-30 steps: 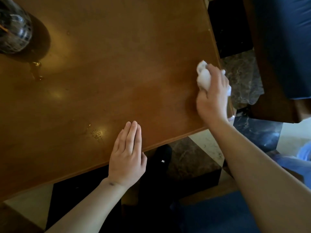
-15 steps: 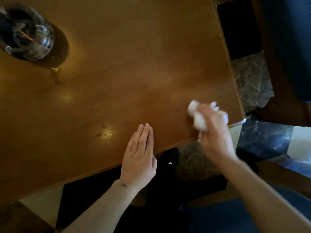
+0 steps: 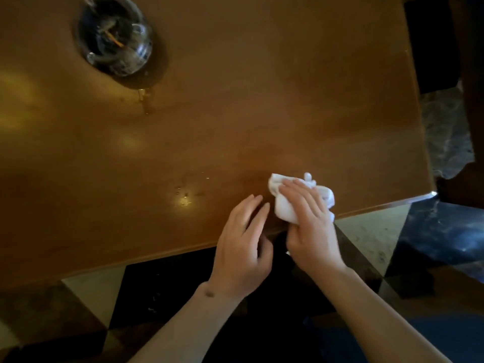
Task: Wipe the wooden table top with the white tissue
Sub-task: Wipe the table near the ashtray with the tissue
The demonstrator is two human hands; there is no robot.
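Now the right hand [image 3: 311, 226] is down at the near edge of the wooden table top [image 3: 262, 100], fingers laid over the crumpled white tissue [image 3: 284, 205] and gripping it against the wood. A second ago that tissue was up along the right edge; half a second ago it was by the near right corner; at present it sits further left along the near edge, just beside the left hand [image 3: 243, 247]. The left hand lies with fingers straight and slightly spread, holding nothing, fingertips on the wood and palm out past the near edge; earlier its fingers were pressed together. The view has swung too: the glass bowl [image 3: 115, 38], once clipped at the far left corner, now shows whole, well apart from both hands. A small wet glint [image 3: 184, 200] shines on the wood left of the left hand. From the tissue, bare wood runs away to the far edge and to the right edge, and a short stretch of near edge leads to the pale-trimmed near right corner [image 3: 432, 193].
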